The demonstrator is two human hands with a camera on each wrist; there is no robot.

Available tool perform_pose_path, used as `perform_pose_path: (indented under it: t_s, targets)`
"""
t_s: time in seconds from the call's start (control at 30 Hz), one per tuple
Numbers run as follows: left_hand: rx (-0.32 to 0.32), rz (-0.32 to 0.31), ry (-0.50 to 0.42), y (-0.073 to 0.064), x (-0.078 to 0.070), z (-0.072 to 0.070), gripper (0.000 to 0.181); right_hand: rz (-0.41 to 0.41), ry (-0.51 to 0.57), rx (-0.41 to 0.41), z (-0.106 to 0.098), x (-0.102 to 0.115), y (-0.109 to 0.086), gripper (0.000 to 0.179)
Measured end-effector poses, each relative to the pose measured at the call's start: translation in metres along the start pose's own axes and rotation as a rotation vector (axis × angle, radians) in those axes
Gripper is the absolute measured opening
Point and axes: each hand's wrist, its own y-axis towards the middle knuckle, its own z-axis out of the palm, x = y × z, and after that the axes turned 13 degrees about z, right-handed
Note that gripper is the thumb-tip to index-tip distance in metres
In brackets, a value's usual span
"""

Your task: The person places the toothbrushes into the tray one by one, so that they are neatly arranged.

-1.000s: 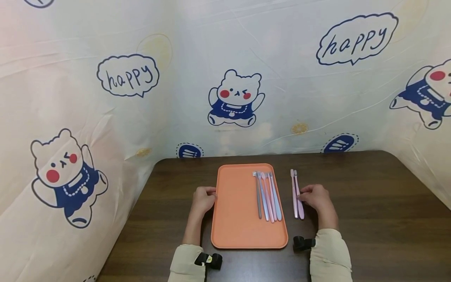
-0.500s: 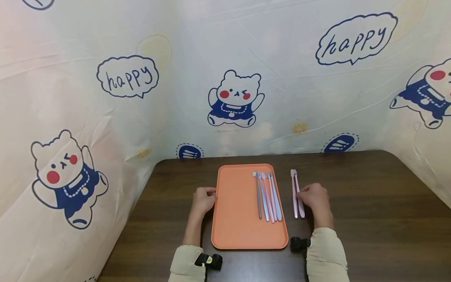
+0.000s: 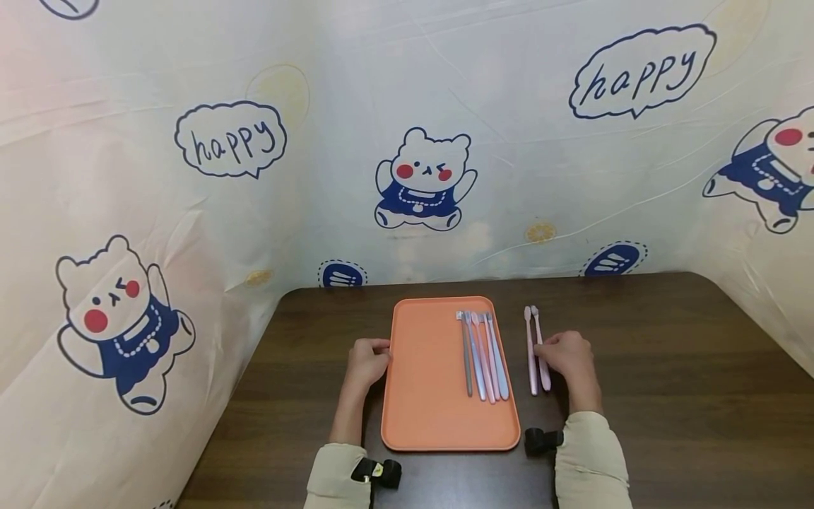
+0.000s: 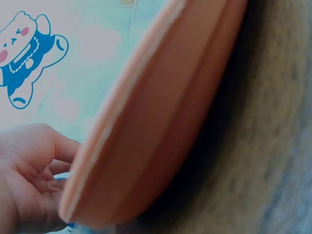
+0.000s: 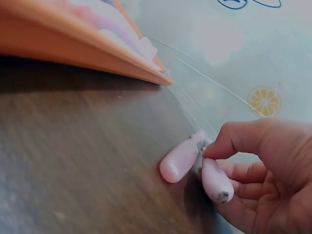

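My right hand point(image 3: 572, 357) pinches a light purple toothbrush point(image 3: 545, 376) between thumb and fingers, to the right of the tray. Its thick handle end point(image 5: 217, 183) points toward the right wrist camera. Just left of it a pink toothbrush point(image 3: 531, 360) lies on the table, a narrow gap between the two. At the left edge of the orange tray point(image 3: 420, 382), my left hand point(image 3: 367, 362) holds the rim; in the left wrist view the tray wall hides part of the fingers. Several toothbrushes point(image 3: 478, 364), grey, blue and pink, lie side by side along the tray's right half.
The dark wooden table point(image 3: 674, 396) extends to both sides of the tray. A pale curtain point(image 3: 509, 177) with printed bears hangs behind its far edge. Black wrist cameras point(image 3: 543, 441) sit on both cream sleeves point(image 3: 593, 452).
My right hand has moved slightly left and now pinches the purple toothbrush. That toothbrush has shifted a little away from the pink one, its upper part to the right. The left hand stays put.
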Motion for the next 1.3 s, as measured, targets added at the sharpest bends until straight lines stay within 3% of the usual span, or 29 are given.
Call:
perform_pose_path:
  t_s: [0.2,0.6,1.3]
  targets:
    - [-0.003,0.001,-0.001,-0.0002,0.0,-0.0003,0.029,-0.036,0.067,0.056,-0.0014,-0.0009,-0.0004,0.039]
    - [0.004,-0.005,0.0,-0.0003,0.0004,-0.0009,0.03,-0.031,0.216,0.185,-0.0029,-0.0008,0.0016,0.036]
    - [0.012,-0.018,-0.012,-0.0013,-0.0017,-0.0009,0.03,-0.051,0.323,0.225,-0.0037,-0.0004,0.0007,0.039]
